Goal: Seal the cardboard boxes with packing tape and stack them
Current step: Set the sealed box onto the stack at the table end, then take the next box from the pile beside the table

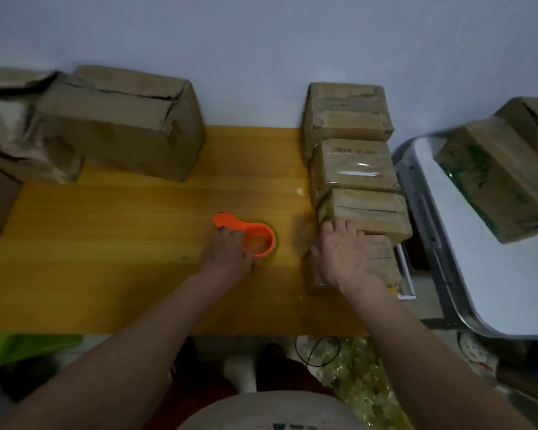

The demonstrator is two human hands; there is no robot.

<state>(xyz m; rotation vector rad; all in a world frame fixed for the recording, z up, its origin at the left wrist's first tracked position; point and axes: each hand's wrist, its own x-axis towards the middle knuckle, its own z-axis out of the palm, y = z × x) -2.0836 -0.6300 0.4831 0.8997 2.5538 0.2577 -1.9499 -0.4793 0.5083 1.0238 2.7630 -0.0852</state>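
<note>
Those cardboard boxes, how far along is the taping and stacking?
Done: a stack of taped boxes stands on the yellow table's right side. In hand: the right hand rests on the nearest box; the left hand is on the orange tape dispenser. Left: the large box behind gapes along its top, unsealed.

Beneath my work lies a yellow wooden bench (137, 274), its far edge against a pale wall (261, 32). Off the bench's right edge stands a white table with a metal rim (479, 290). Below the near edge, on the floor, I see a green cloth (28, 349), a black cord (317, 352) and crinkled clear plastic (354, 383).
</note>
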